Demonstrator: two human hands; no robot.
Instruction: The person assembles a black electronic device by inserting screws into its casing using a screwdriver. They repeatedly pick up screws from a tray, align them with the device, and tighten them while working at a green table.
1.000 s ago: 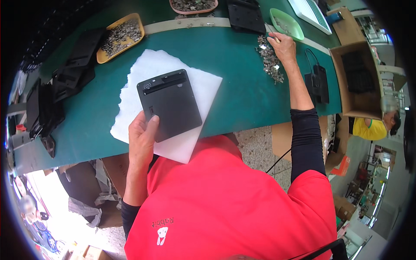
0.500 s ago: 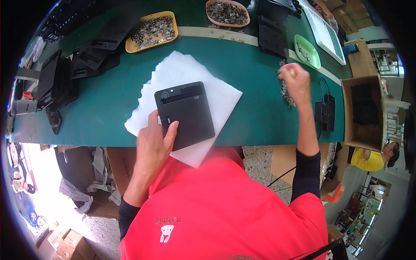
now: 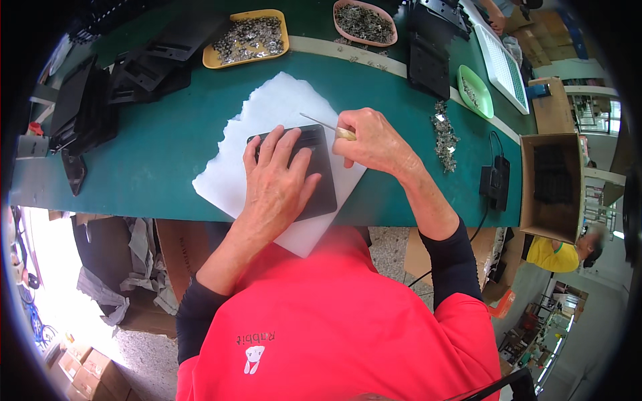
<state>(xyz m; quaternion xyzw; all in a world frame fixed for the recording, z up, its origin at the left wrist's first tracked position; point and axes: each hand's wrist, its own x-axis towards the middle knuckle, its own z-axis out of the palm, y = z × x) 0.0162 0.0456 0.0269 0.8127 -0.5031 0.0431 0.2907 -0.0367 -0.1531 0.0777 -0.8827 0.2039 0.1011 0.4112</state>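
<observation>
A black, flat, rounded-corner plastic panel point(image 3: 324, 175) lies on a white foam sheet point(image 3: 224, 175). My left hand point(image 3: 275, 177) rests on top of it, fingers spread, hiding most of its upper half and slot. Just off the panel's upper right corner, my right hand point(image 3: 372, 142) is closed round a thin-shafted tool point(image 3: 346, 134) with a yellowish handle. Its metal shaft points left over the panel's top edge; the exact kind of tip is too small to tell.
Small metal parts fill a yellow tray point(image 3: 283, 48) and a pink tray point(image 3: 336, 27); some lie in a green dish point(image 3: 489, 107). A loose pile of metal parts point(image 3: 444, 137) is at right, near a black power adapter point(image 3: 495, 180). Black panels point(image 3: 164, 63) are stacked at left. A cardboard box point(image 3: 528, 224) stands right.
My right hand has come left from the loose metal parts to the panel, carrying the tool. My left hand has shifted from gripping the panel's left edge to lying spread on it.
</observation>
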